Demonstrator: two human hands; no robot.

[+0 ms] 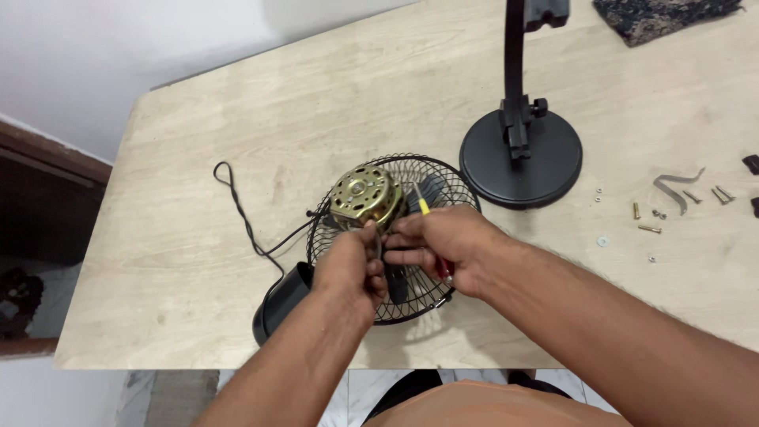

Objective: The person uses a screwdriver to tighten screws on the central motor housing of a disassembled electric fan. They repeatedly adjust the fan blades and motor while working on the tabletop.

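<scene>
A pale wooden table [237,119] fills most of the view. On its far right stands a black fan stand [520,154], a round base with an upright post rising out of the frame. Nearer and to the left of that base, a black wire fan guard [348,229] lies flat on the table, with dark blades showing through the wires. A brass-coloured motor [364,194] sits on the far left part of the guard. A black motor cover [278,304] lies on its side at the near edge of the table, just left of the guard, and a thin black cord [237,202] loops away from the motor across the table to the left.

Both hands meet over the middle of the guard, just near of the motor. The left hand [352,269] has its fingers curled tight, pinching something small at the fingertips; what it is cannot be told. The right hand [443,245] is closed around a screwdriver [423,199] with a yellow shaft collar and a red handle showing below the palm, its fingertips touching those of the left hand.

At the far right, small brass screws [642,217] and washers lie scattered beside a bent metal clip [674,188]. A dark patterned cloth [660,16] lies at the far right corner.
</scene>
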